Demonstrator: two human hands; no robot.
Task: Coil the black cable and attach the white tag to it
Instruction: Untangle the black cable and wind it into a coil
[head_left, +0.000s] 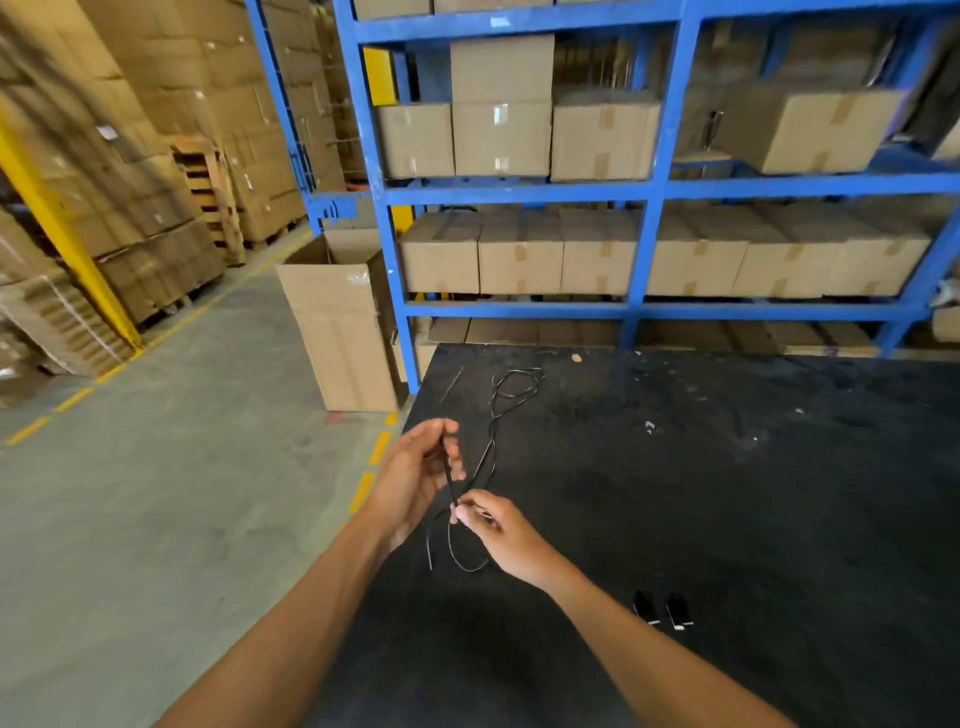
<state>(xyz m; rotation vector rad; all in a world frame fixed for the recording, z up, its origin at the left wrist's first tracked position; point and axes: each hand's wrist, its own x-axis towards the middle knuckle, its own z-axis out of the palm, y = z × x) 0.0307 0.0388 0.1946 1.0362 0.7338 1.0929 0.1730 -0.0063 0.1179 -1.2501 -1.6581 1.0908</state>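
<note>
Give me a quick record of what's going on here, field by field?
place: warehouse, black table before blue shelves of boxes
left hand: holds the cable near its upper end
right hand: pinches the cable lower down
cable: black, mostly loose, looped across the table, not yet coiled
tag: not clearly visible
other: two small dark items by the right forearm

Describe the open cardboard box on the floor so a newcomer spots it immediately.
Find the blue shelving rack behind the black table. At the rack's left corner post, on the concrete floor, stands a tall cardboard box. Unlike the sealed cartons on the shelves, its top flaps are open and it sits upright on the ground.
</note>
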